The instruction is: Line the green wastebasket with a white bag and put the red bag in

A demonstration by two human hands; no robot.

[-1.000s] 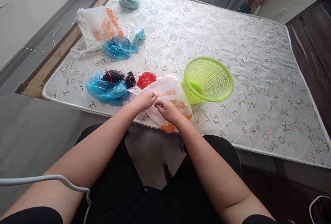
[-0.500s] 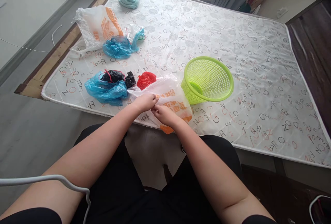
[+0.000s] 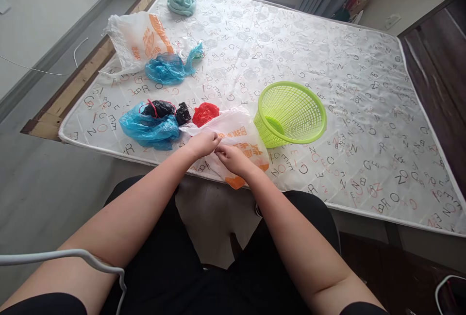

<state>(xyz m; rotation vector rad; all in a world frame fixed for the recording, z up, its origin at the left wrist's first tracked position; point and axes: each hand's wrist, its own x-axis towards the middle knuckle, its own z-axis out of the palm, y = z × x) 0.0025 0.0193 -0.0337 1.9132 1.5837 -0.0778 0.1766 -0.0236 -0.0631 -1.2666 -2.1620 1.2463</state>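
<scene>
Lettered fabric covers the mattress (image 3: 357, 87), with a wooden rail (image 3: 89, 72) along its left side. Beside that rail I see an orange-printed clear bag (image 3: 136, 38); nearer lies a blue bag (image 3: 145, 130) bearing a black bundle (image 3: 159, 108). Red plastic (image 3: 206, 114) sits just beyond the left hand (image 3: 204, 144). Both hands appear pinched on the white bag (image 3: 250, 141), though I cannot tell exactly which part is caught. It stretches crosswise, beneath and rightward of the grip, its print nearer the right hand (image 3: 234, 159). Close against its right end, the green basket (image 3: 298, 116) obstructs that side.
</scene>
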